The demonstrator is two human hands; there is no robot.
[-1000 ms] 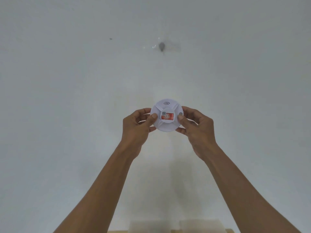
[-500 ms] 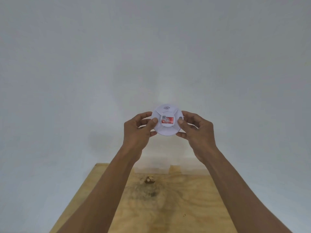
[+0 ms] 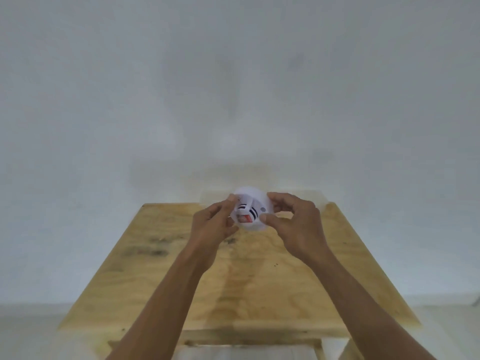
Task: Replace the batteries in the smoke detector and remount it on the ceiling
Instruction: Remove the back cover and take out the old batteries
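A round white plastic smoke detector [image 3: 251, 209] is pinched between the left hand [image 3: 217, 224] and right hand [image 3: 293, 222]. Below, a bare plywood tabletop [image 3: 259, 287] is set against a plain pale wall [image 3: 233, 87].

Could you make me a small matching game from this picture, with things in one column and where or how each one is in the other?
Things:
1. smoke detector
2. wooden table
3. left hand
4. red label

Place or state:
A. on the face of the white disc
B. under both arms, nothing lying on its visible top
C. held in the air between two hands
D. gripping the disc's left edge

Pairs: 1-C, 2-B, 3-D, 4-A. The right hand takes the other edge.
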